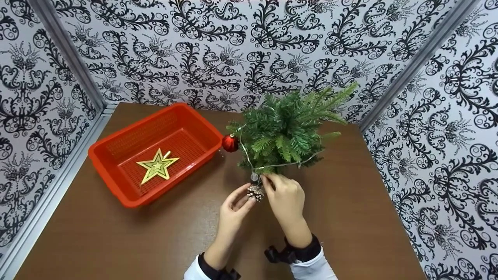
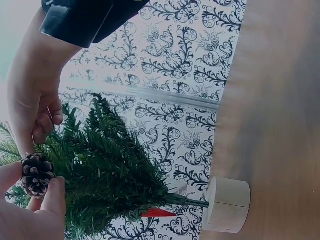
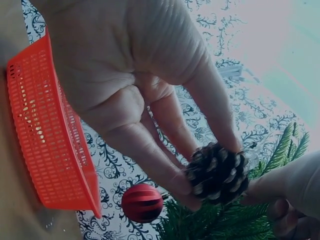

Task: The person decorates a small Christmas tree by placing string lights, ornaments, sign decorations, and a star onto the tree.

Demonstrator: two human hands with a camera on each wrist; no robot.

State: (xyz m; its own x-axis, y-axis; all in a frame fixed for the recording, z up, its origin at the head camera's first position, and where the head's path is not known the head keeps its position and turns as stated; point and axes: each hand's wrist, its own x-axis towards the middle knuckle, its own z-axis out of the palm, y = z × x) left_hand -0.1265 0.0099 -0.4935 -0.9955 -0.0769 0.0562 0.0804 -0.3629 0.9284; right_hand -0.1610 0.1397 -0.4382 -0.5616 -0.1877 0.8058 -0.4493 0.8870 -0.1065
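Note:
My left hand (image 1: 232,210) holds a small pine cone (image 1: 255,193) with white-tipped scales between thumb and fingers, just in front of the artificial Christmas tree (image 1: 284,132). Close above it, my right hand (image 1: 287,196) pinches at the cone's top, where a thin hanging string shows; the fingertips partly hide it. A small clear bulb (image 1: 254,177) on the light garland (image 1: 281,165) is right beside those fingertips. In the left wrist view the pine cone (image 2: 37,175) is near the tree's branches. A red bauble (image 3: 142,203) hangs at the tree's left side.
Left of the tree, a red plastic basket (image 1: 186,140) stands on the brown table (image 1: 175,233), with a gold star (image 1: 157,166) inside. The tree stands on a round pale wooden base (image 2: 229,205). Patterned walls (image 1: 218,46) enclose the table's back and sides.

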